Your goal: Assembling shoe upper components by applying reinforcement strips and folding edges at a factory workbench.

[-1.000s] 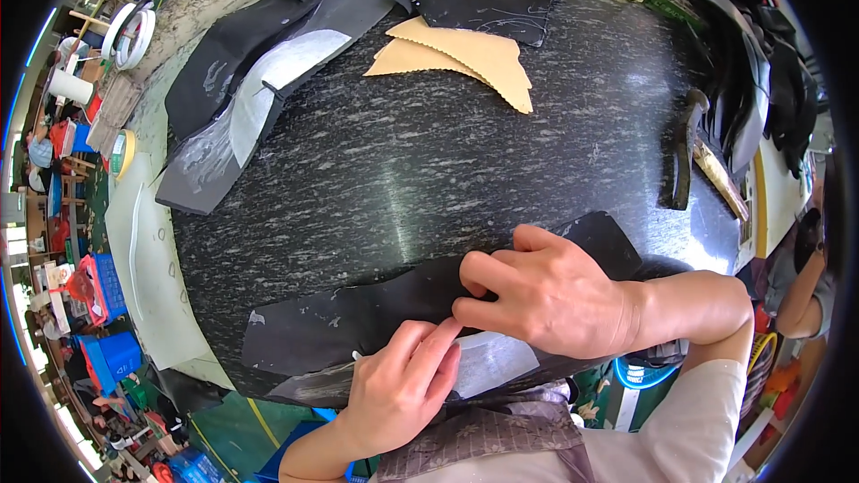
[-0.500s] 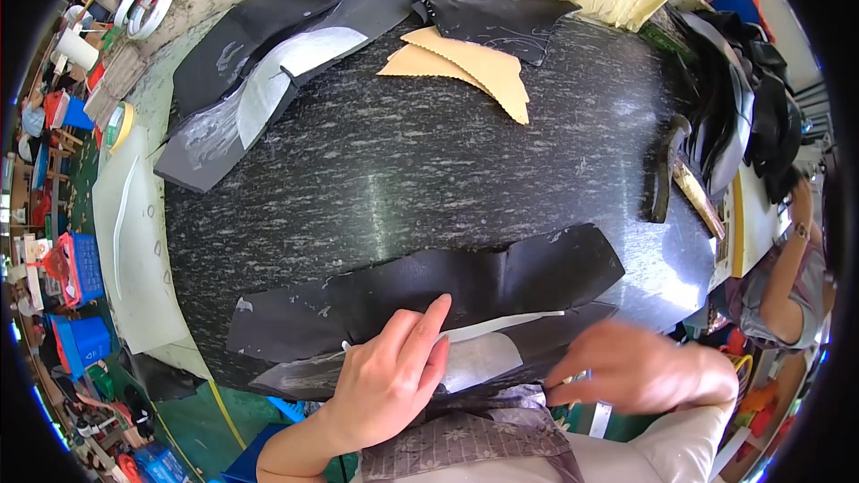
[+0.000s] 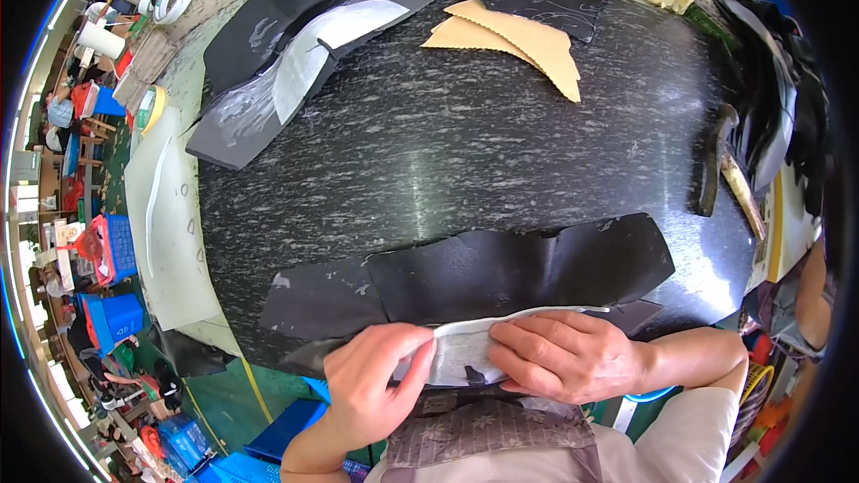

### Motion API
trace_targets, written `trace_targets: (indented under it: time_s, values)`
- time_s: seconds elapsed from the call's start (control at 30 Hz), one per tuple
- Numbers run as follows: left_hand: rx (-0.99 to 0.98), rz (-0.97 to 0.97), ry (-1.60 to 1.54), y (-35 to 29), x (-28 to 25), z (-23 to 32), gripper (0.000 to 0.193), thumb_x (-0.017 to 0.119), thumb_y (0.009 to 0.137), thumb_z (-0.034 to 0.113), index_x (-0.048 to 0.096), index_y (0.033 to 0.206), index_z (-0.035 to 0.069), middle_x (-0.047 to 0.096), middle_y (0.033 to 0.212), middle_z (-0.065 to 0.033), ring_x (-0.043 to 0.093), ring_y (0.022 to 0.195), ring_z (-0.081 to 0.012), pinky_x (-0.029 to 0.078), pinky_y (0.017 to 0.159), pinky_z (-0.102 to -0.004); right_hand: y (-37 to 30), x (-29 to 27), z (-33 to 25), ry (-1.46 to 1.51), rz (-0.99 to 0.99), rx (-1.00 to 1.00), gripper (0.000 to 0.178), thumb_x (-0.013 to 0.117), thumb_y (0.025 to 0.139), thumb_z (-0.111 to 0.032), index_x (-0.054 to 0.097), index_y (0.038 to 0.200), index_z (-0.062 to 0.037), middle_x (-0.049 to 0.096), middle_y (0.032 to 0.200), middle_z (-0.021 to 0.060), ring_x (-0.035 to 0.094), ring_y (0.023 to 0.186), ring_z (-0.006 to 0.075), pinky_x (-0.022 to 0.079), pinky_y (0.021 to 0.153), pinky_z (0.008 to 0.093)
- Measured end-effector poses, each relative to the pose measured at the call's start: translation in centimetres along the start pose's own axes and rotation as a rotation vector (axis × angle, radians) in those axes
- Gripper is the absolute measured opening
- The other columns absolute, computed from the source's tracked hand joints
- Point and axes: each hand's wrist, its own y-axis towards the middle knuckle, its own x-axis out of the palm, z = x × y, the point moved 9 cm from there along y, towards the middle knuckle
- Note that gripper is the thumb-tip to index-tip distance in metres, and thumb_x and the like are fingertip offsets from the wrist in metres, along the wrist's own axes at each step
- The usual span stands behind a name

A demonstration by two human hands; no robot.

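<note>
A long black leather piece (image 3: pixel 483 273) lies along the near edge of the dark table. Its near margin shows a pale grey patch (image 3: pixel 458 353) with a narrow white strip (image 3: pixel 474 320) along the top. My left hand (image 3: pixel 376 380) pinches the edge of the piece between thumb and forefinger at the left end of the patch. To the right of it, my right hand (image 3: pixel 565 353) has its fingers curled together over the patch, holding the margin just below the strip. The thumb of that hand is hidden.
A hammer (image 3: pixel 717 165) lies at the right, near a stack of black pieces (image 3: pixel 778 116). Tan zigzag-edged pieces (image 3: pixel 528 36) and more black leather (image 3: pixel 259 121) lie farther back. A white sheet (image 3: pixel 174 241) borders the left side. Another person (image 3: pixel 810 304) is at far right.
My right hand, blurred at the right with something small in it, has come left onto the leather piece. My left hand has gone from outstretched fingers to a pinch. The whole view has shifted.
</note>
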Motion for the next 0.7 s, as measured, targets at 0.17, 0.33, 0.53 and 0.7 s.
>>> trace_targets:
  time_s: [0.17,0.33,0.53,0.7]
  values:
    - [-0.115,-0.100,0.017,0.0,0.5,-1.1,0.017,0.074,0.077,-0.008,0.069,0.092,0.001,0.068,0.083,-0.0108,0.068,0.065,-0.0184,0.052,0.052,-0.0264,1.3,0.5,-0.2,-0.033,-0.172,0.028,0.052,0.068,0.085,-0.046,0.066,0.118,-0.0053,0.062,0.124,0.0104,0.063,0.106,0.0178,0.051,0.090,0.0286]
    - [0.032,-0.191,0.173,0.9,0.6,0.0,0.021,0.077,0.073,-0.007,0.072,0.091,0.002,0.065,0.080,-0.0072,0.066,0.065,-0.0183,0.052,0.054,-0.0291,3.1,1.3,-1.5,-0.073,-0.065,-0.103,0.036,0.061,0.086,-0.027,0.065,0.108,0.0010,0.060,0.124,0.0114,0.059,0.109,0.0185,0.049,0.095,0.0301]
    - [-0.129,0.032,0.003,-1.6,-3.3,-2.9,0.018,0.078,0.074,-0.009,0.073,0.088,0.001,0.070,0.084,-0.0096,0.064,0.066,-0.0139,0.051,0.055,-0.0254,4.0,1.5,-1.9,-0.150,-0.112,-0.167,0.031,0.067,0.086,-0.030,0.068,0.107,-0.0074,0.067,0.118,0.0088,0.067,0.100,0.0159,0.055,0.087,0.0270]
    - [-0.055,-0.014,0.100,-0.5,-2.6,-2.7,0.022,0.080,0.073,-0.001,0.071,0.092,0.004,0.067,0.081,-0.0067,0.065,0.064,-0.0207,0.051,0.055,-0.0307,5.9,2.3,-1.9,-0.174,-0.175,-0.098,0.062,0.069,0.080,-0.048,0.065,0.124,-0.0047,0.061,0.107,0.0030,0.061,0.090,0.0119,0.049,0.073,0.0239]
